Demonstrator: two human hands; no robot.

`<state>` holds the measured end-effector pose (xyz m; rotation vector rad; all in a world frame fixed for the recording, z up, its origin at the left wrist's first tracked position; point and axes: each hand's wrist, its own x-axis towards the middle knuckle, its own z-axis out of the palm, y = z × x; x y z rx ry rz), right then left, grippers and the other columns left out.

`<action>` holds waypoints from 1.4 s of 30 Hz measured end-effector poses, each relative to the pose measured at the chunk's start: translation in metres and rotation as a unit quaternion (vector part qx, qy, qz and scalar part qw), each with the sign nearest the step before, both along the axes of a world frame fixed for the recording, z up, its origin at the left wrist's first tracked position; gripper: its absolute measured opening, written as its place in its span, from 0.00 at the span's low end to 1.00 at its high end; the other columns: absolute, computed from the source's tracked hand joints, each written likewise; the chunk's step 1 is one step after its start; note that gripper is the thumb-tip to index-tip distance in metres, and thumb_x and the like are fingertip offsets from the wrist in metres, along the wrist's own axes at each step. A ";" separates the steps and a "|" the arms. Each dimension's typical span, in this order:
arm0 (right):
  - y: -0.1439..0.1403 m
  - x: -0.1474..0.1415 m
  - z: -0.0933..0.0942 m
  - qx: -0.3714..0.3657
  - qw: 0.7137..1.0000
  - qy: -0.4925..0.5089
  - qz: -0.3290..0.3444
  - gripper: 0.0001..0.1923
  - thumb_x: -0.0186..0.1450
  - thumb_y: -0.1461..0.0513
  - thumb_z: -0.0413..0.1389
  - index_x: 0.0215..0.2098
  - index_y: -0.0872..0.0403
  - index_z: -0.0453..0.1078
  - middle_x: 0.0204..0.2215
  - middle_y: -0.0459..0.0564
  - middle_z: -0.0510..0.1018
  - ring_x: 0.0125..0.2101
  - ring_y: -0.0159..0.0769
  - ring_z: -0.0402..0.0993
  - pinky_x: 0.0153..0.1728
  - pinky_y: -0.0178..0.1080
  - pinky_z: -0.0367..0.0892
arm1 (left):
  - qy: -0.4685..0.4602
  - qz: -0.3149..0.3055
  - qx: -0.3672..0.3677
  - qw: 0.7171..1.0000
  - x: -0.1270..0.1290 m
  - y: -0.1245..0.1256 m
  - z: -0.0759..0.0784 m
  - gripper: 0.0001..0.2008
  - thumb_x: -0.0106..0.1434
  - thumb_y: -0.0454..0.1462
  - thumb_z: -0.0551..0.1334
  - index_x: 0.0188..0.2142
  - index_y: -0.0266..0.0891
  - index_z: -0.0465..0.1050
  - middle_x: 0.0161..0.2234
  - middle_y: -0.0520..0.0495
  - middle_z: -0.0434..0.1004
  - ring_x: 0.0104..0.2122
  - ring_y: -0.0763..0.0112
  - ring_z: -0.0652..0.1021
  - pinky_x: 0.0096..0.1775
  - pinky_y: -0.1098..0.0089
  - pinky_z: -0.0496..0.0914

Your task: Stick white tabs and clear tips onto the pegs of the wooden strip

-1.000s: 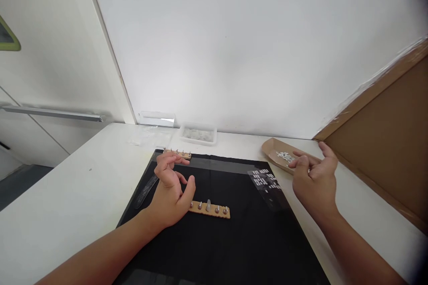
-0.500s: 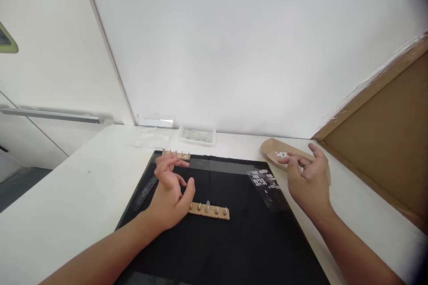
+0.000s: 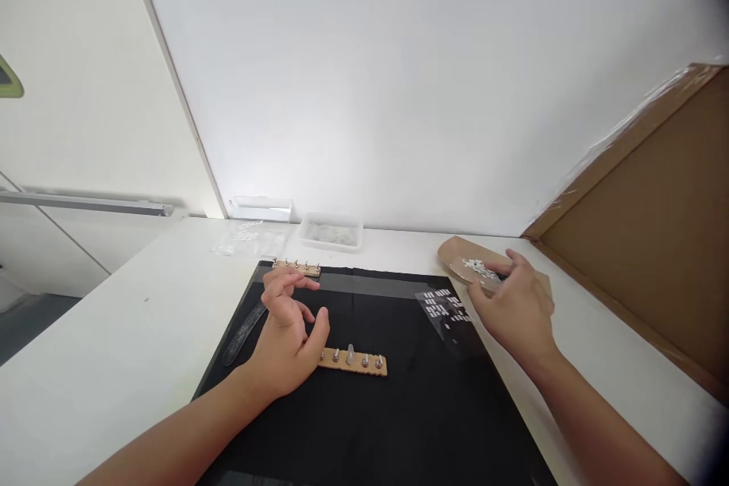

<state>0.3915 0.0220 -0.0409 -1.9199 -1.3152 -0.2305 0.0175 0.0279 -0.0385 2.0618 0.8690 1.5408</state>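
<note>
My left hand (image 3: 289, 338) hovers over the black mat (image 3: 399, 425), its fingers loosely curled and apart, with nothing seen in them. Beside its thumb lies a tan cardboard strip (image 3: 358, 371) carrying several small metal posts. A translucent nail-shaped tip (image 3: 350, 354) stands upright on one post. My right hand (image 3: 519, 307) is at the brown paper tray (image 3: 454, 252), thumb and fingers apart over it. Small white pieces (image 3: 479, 267) lie in a heap there, near the fingers. Part of the fingertips is hidden behind the hand.
A second strip with posts (image 3: 296, 267) lies at the mat's far left corner, above a dark nail file (image 3: 244, 334). A clear sheet with white pieces (image 3: 443, 311) is at the right. Behind stand a clear plastic box (image 3: 331, 235) and clear bags (image 3: 247, 237).
My right hand has turned palm-down and its fingers have lowered towards the white pieces in the tray. My left hand keeps its pose. The view has shifted slightly.
</note>
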 end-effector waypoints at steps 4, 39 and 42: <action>0.003 0.016 -0.011 -0.076 0.994 -0.065 -0.030 0.27 0.62 0.55 0.57 0.59 0.54 0.72 0.54 0.62 0.81 0.63 0.66 0.68 0.61 0.67 0.57 | -0.001 -0.004 -0.001 1.000 0.000 0.000 0.001 0.31 0.66 0.26 0.62 0.60 0.50 0.49 0.60 0.39 0.51 0.53 0.62 0.75 0.31 0.71 0.77; -0.020 -0.059 0.022 0.112 0.925 -0.310 0.189 0.09 0.71 0.65 0.61 0.33 0.47 0.79 0.32 0.46 0.81 0.41 0.44 0.77 0.63 0.56 0.59 | 0.010 -0.010 0.002 1.000 -0.001 0.002 -0.003 0.30 0.67 0.27 0.62 0.60 0.49 0.48 0.59 0.38 0.51 0.52 0.61 0.76 0.30 0.71 0.78; -0.019 -0.057 0.021 0.103 0.926 -0.301 0.204 0.09 0.72 0.63 0.60 0.34 0.47 0.79 0.31 0.46 0.80 0.39 0.43 0.76 0.61 0.54 0.60 | 0.011 -0.009 0.003 1.000 -0.001 0.003 -0.003 0.29 0.67 0.28 0.62 0.60 0.49 0.49 0.60 0.37 0.51 0.51 0.60 0.76 0.30 0.70 0.78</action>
